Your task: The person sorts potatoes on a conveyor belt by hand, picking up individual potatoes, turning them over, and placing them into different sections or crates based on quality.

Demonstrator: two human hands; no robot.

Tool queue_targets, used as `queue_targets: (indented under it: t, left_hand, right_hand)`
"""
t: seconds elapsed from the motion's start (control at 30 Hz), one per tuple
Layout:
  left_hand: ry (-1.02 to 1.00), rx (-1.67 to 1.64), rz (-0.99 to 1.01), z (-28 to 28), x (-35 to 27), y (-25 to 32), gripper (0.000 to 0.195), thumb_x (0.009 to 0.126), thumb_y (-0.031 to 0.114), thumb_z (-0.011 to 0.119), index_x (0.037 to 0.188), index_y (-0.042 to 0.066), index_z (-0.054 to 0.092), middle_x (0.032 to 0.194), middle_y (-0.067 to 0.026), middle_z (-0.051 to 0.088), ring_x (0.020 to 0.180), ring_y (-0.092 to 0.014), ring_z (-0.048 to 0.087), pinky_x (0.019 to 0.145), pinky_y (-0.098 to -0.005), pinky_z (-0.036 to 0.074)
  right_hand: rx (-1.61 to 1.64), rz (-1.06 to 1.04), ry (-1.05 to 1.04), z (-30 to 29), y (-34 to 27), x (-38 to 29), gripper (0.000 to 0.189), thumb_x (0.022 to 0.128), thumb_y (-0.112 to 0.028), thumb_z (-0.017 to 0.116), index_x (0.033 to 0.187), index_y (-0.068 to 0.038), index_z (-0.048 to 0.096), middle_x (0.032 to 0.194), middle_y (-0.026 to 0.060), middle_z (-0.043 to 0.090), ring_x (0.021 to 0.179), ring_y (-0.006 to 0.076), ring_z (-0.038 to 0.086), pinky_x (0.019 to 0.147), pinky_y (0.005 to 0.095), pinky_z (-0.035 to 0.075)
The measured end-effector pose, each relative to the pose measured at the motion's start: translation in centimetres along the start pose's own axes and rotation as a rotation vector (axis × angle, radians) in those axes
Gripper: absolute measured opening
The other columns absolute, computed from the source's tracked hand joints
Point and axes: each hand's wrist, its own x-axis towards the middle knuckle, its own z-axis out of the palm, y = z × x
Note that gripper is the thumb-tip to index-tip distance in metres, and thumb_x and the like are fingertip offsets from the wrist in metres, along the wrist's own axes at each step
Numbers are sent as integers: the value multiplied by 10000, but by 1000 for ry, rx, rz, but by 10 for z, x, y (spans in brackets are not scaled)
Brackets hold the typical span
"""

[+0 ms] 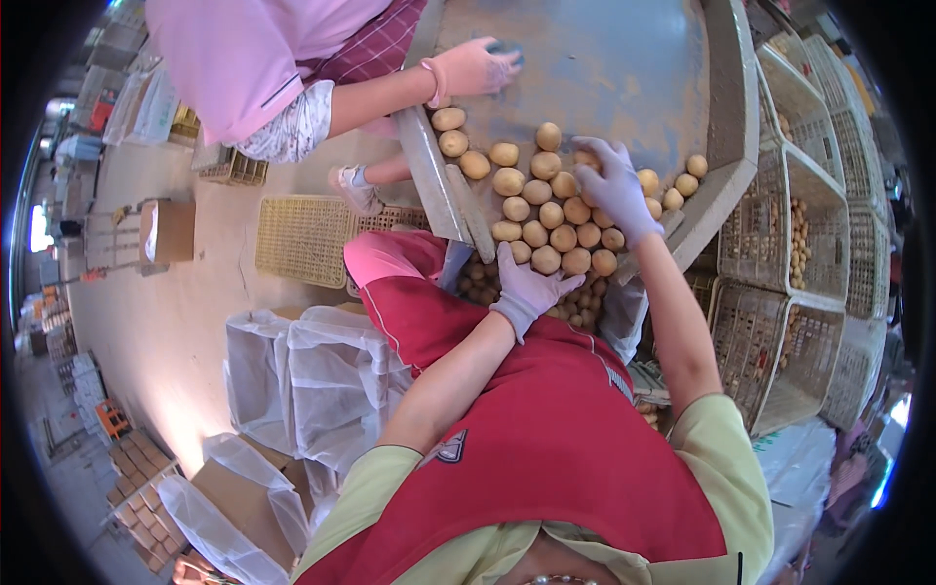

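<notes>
Several round yellow-brown potatoes (550, 214) lie bunched at the narrowing front end of a dusty sorting table (629, 66). My right hand (619, 189), in a pale lilac glove, reaches over the right side of the bunch, fingers curled around a potato (587, 160). At the front lip, my gloved left hand (528, 285) is spread, thumb and fingers apart, against the nearest row of potatoes. Below that lip, more potatoes (581, 303) fill a container between my knees; my left hand and apron partly hide it.
A co-worker's gloved hand (479, 69) rests over the table's far left. Stacked plastic crates (812, 219) holding potatoes stand at right. At left are a yellow crate (300, 238) on the floor, plastic-lined boxes (336, 387) and an open carton (241, 482).
</notes>
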Motion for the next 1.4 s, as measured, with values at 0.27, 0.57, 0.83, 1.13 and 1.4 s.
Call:
queue_targets:
  t: [0.27,0.57,0.83,1.13,1.4]
  left_hand:
    - [-158,99,33,-4,2,-1,795,844,701,306,1463,202,315,1485,-106,357,1359,-395,340,1023,-656,335]
    - [85,100,-49,-9,7,2,952,731,879,238,1227,106,483,977,-91,591,573,-218,529,453,-266,425]
    - [9,114,-85,-18,8,1,905,741,867,246,1205,129,488,943,-95,599,535,-165,511,428,-209,383]
    - [-174,-123,-85,-19,11,0,970,762,799,303,1463,130,281,1397,-158,425,1199,-355,477,998,-478,398]
    - [-249,156,-118,0,2,2,962,751,812,269,1414,120,358,1333,-181,475,1102,-405,518,868,-476,474]
  right_hand:
    - [1256,320,-192,9,-11,-85,299,986,-328,468,1122,-81,566,915,81,600,634,121,515,606,242,455]
    - [1452,618,-332,19,-12,-122,360,966,-226,470,1316,-155,430,1150,130,565,780,183,558,711,335,509]
    - [1639,473,-422,14,-30,-121,420,926,-143,466,1341,-149,400,1251,110,498,859,206,556,776,357,507]
    - [1350,434,-170,16,-33,-126,404,810,26,522,1175,-136,455,1022,71,537,650,151,509,680,320,495]
    - [1845,458,-645,10,-12,-128,344,967,-332,457,1254,-140,465,868,45,498,520,98,353,533,224,333]
